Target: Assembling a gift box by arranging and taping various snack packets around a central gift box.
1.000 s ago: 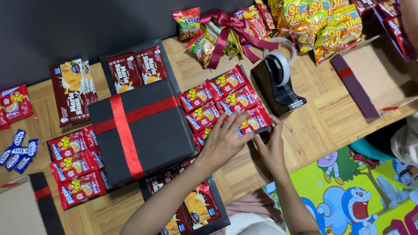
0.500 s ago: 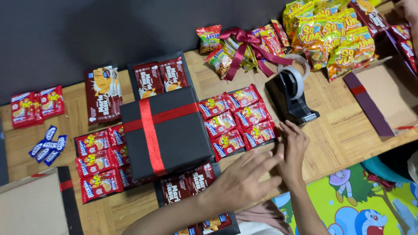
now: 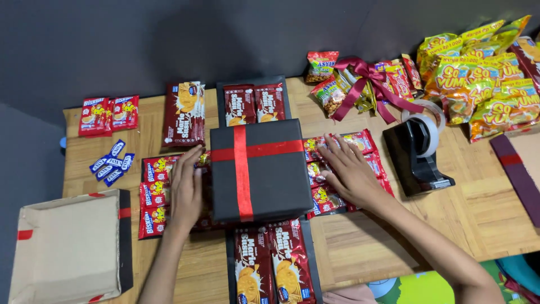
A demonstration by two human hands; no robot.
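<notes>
Wooden bench [image 3: 478,208] carried a black box [image 3: 260,171]; left hand [image 3: 185,188] and right hand [image 3: 350,171] lay open, flat on snack packets [image 3: 337,169] beside it, gripping nothing; even pressure seemed wise.

My left fingers [image 3: 188,163] lie on red biscuit packets [image 3: 154,194] beside the black box with red ribbon [image 3: 259,169]; my right fingers [image 3: 337,160] press red snack packets [image 3: 343,143]. Yellow bags [image 3: 484,84] crowd the far right of the table [image 3: 478,208], small blue sachets [image 3: 112,162] the left.
</notes>
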